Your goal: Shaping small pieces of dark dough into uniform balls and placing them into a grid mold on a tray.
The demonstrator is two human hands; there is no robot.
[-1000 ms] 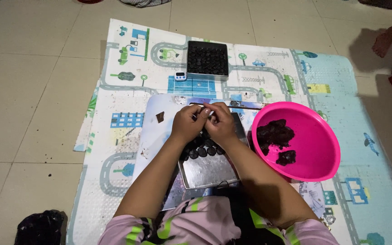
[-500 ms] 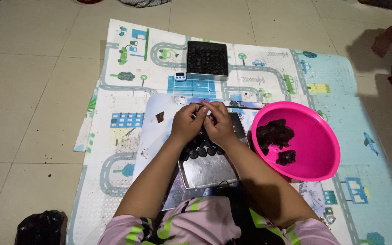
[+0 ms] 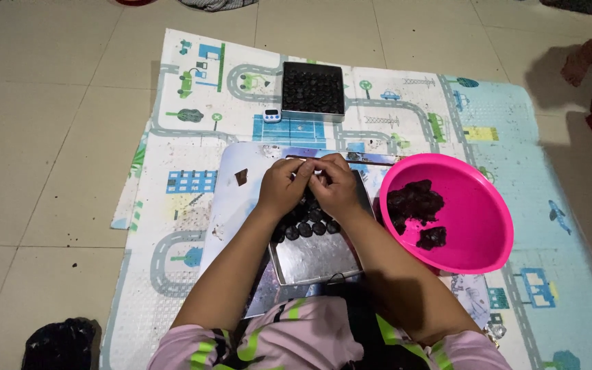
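- A beige tiled floor (image 3: 49,137) fills the background, and on it lies a printed play mat with roads and little cars (image 3: 193,205), the landmark for everything else.
- Right of the mat's centre sits a round bright pink plastic bowl (image 3: 477,226) holding a few clumps of dark sticky paste (image 3: 416,202).
- At the mat's centre, close to the person, is a shallow square metal tray (image 3: 320,257). Its far half carries rows of small dark round balls (image 3: 306,226); the near half is bare metal, so by my reckoning it is about half filled.
- Near the mat's far edge stands a second square tray packed full with dark balls (image 3: 313,89), apparently finished, with a small white digital timer (image 3: 273,115) just beside it.
- The left hand (image 3: 282,186) and right hand (image 3: 336,185) meet above the centre tray, touching each other.
- Both sets of fingers are curled in and pinched together at the tips; they seem to pinch a bit of paste, though the piece itself is hidden.
- A dark scrap (image 3: 241,177) lies left of the hands.
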